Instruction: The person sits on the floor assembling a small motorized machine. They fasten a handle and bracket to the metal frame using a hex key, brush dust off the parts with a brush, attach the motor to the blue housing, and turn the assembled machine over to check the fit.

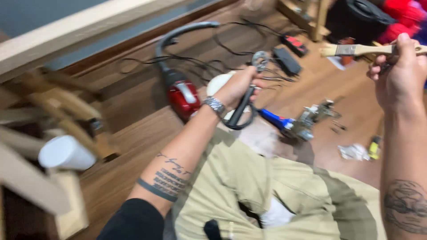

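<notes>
- Two bare hands are raised above a wooden floor (pixel 133 133) strewn with tools, seen from a camera on the seated person's head; khaki-clad knees (pixel 275 191) fill the lower middle of the frame.
- Left hand (pixel 238 86), a metal watch (pixel 215 105) at the wrist, is closed around the upper part of a black-handled tool (pixel 243 106); its metal head (pixel 260 60) pokes out above the fingers, and the handle hangs below the palm with a dark loop at its end. Held up like this, the tool stays clear of the clutter below, by the look of it.
- Right hand (pixel 400 75) is curled shut on the wooden handle of a flat paintbrush (pixel 356 50), thumb on top; the pale bristles point left toward the other hand, level and well off the floor, apparently so the two items can be brought together at chest height.
- Behind the left hand, toward the far edge of the floor, a red canister vacuum (pixel 182 98) lies with its grey hose (pixel 187 31) arching up amid tangled black cables (pixel 222 49).
- Between the hands, on the floor, rests a blue-handled tool with a metal fitting (pixel 289 126); small screws and a crumpled scrap lie just beside it toward the right edge.
- At the left edge, a white cup (pixel 64 153) sits on blurred wooden framing.
</notes>
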